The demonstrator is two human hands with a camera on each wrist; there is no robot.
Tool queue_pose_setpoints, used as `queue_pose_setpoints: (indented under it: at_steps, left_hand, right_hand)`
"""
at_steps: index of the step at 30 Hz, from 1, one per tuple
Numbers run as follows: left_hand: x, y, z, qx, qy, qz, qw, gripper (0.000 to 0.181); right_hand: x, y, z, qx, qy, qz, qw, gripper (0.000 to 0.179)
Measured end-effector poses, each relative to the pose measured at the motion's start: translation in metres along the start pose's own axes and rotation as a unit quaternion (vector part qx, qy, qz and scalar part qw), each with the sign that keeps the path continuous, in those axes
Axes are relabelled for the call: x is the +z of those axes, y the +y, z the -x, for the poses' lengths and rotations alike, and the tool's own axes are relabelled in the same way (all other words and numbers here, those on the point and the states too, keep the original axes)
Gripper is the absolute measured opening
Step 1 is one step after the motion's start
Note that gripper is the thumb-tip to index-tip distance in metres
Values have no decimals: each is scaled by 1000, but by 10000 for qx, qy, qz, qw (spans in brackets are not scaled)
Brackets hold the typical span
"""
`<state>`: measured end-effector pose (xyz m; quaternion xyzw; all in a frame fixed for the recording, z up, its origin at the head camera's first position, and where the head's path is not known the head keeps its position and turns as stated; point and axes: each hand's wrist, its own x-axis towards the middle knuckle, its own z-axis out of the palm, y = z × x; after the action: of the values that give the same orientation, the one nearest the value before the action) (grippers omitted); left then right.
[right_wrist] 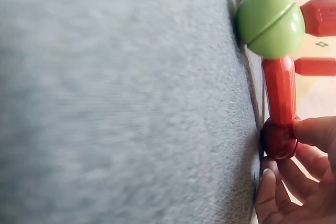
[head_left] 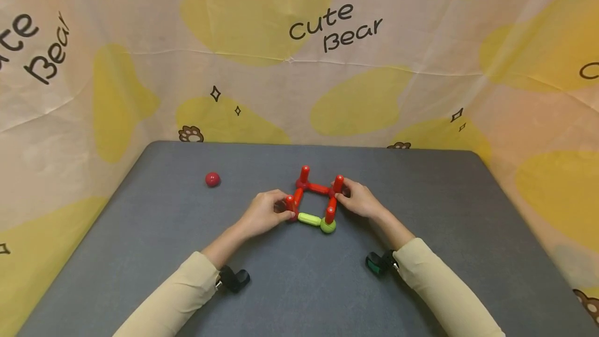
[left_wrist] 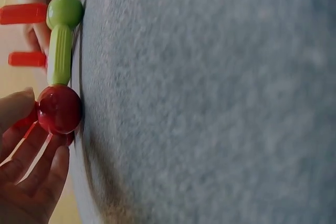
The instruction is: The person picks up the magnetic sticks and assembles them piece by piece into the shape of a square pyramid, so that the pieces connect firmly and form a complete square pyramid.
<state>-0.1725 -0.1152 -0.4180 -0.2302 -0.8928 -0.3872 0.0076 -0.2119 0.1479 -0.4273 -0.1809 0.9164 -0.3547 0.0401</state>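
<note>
A square frame of toy rods and balls stands on the table, with a red upright rod at each corner. Its near side is a lime-green rod, running to a green ball at the near right; the other sides are red rods. My left hand grips the near-left corner, thumb and fingers about the dark red ball and the foot of its upright. At the far-right corner, my right hand pinches another dark red ball. Fingers partly hide both gripped balls.
A loose red ball lies on the grey table left of the frame. Behind the table hangs a printed cloth with yellow patches. Each wrist wears a small black camera.
</note>
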Motion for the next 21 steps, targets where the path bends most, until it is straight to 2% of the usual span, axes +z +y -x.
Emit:
queue_pose_setpoints:
  at_steps: [12, 18, 21]
  left_hand:
    - [11, 9, 0, -19, 46, -98, 9999, 15]
    - [13, 9, 0, -49, 24, -66, 10000, 15]
    - [12, 10, 1, -108, -15, 51, 9999, 18]
  right_hand:
    - [-3, 0, -15, 374, -36, -187, 9991, 33]
    - [-5, 0, -13, 204, 45, -347, 9992, 33]
    - [-4, 3, -10, 392, 126, -362, 9985, 38]
